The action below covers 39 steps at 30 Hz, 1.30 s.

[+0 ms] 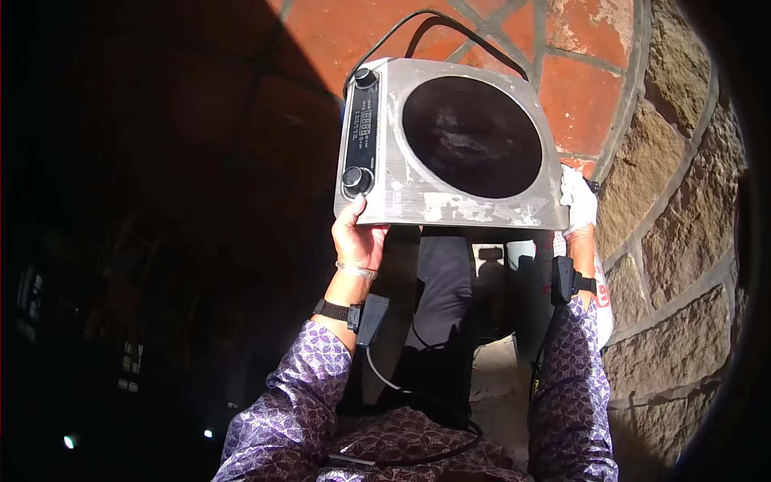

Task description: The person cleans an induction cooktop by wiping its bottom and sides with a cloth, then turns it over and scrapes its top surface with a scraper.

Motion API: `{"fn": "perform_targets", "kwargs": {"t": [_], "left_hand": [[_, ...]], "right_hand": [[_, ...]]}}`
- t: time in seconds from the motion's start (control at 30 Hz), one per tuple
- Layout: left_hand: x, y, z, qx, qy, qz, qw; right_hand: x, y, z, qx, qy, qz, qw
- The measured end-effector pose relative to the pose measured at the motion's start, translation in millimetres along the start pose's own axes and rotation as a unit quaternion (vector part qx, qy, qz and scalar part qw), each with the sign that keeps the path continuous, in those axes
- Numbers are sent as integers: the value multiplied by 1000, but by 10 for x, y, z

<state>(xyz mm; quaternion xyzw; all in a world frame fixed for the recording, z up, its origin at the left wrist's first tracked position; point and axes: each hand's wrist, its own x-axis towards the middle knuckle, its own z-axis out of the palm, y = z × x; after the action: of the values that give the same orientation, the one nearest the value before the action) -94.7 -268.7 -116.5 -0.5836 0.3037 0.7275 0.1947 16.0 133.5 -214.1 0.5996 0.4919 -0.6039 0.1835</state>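
Both hands, left & right, clamp hotplate edges; keep it level, mind cord.

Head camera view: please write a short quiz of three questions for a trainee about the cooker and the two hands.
1. True or false: both hands hold the electric cooker off the ground.
2. Which hand grips the edge nearest the two knobs? A) left B) right
3. What does the right hand seem to hold against the cooker's corner?

Key
1. True.
2. A, the left hand.
3. A white cloth, as far as it shows.
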Motion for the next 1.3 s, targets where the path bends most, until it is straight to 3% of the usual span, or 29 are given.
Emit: {"fn": "perform_targets", "kwargs": {"t": [0.13,0.17,0.2,0.23,0.27,0.3,0.33,0.4,0.47,0.5,0.53,0.57,0.63,0.67,0.7,0.73,0.8,0.87,0.9,0.93,1.0,1.03,1.07,1.13,1.17,1.2,1.23,1.27,1.3], "left_hand": [[73,-48,-59,14,17,29,999],[91,-53,-89,11,9,18,1000],[91,-57,-91,6,1,9,1000],[62,-54,-56,-16,-2,13,1000],[68,-60,-25,-16,-3,12,1000],[69,-60,-7,-19,-7,22,1000],[46,-64,-18,-22,-7,34,999],[54,-91,8,-24,-5,23,999],[71,-82,-29,-16,8,15,1000],[61,-97,-33,-29,-3,14,999],[89,-147,-83,-27,39,21,999],[124,-177,-127,-36,37,20,998],[241,-299,-287,-50,31,15,998],[296,-348,-331,-51,29,31,998],[281,-322,-298,-56,30,37,997],[264,-315,-239,-65,25,29,997],[254,-334,-216,-76,22,32,996],[258,-326,-212,-77,29,36,996],[270,-334,-239,-71,16,34,997],[269,-353,-255,-71,14,34,997],[265,-341,-241,-76,9,37,996],[286,-346,-254,-71,15,20,997],[233,-304,-185,-83,16,37,996],[225,-285,-224,-91,-20,14,996],[200,-266,-217,-86,-26,8,996],[233,-299,-257,-82,-27,17,996],[251,-299,-282,-77,-15,15,997],[263,-324,-301,-74,-3,11,997],[231,-296,-247,-75,6,11,997]], "right_hand": [[-337,-98,30,18,26,-27,999],[-415,-94,26,-231,60,-191,952],[-516,-129,114,-461,84,-335,817],[-935,-479,514,-336,86,-179,921],[-979,-352,364,-572,76,-255,776],[-1250,-456,563,-447,42,-217,867],[-1490,-375,652,-124,-82,2,989],[-1970,-575,1214,-438,-60,-66,895],[-2144,-454,1545,-433,-57,-297,849],[-2101,-427,1638,-478,-120,-77,867],[-1960,-359,1732,-512,-199,128,825],[-2065,-85,1828,-179,-155,33,971],[-1965,134,1966,-24,-156,129,979],[-2013,73,2072,-71,-122,116,983],[-1925,172,1952,-309,-211,-84,924],[-1761,250,1782,-514,-261,-284,766],[-1704,264,1759,-559,-243,-266,747],[-1864,143,1908,-422,-195,-348,814],[-1918,89,1977,-215,-200,-136,946],[-1899,92,1951,-215,-199,-139,946],[-1777,211,1823,-451,-208,-367,787],[-1585,492,1690,-349,-206,-160,900],[-1397,727,1569,-416,-262,-258,832],[-1558,554,1643,-502,-246,-265,786],[-1614,499,1711,-340,-255,-135,895],[-1685,416,1818,-157,-256,1,954],[-1921,81,2060,-68,-166,104,978],[-1780,348,1919,-216,-206,-25,954],[-1669,433,1832,-205,-244,-54,946]]}}
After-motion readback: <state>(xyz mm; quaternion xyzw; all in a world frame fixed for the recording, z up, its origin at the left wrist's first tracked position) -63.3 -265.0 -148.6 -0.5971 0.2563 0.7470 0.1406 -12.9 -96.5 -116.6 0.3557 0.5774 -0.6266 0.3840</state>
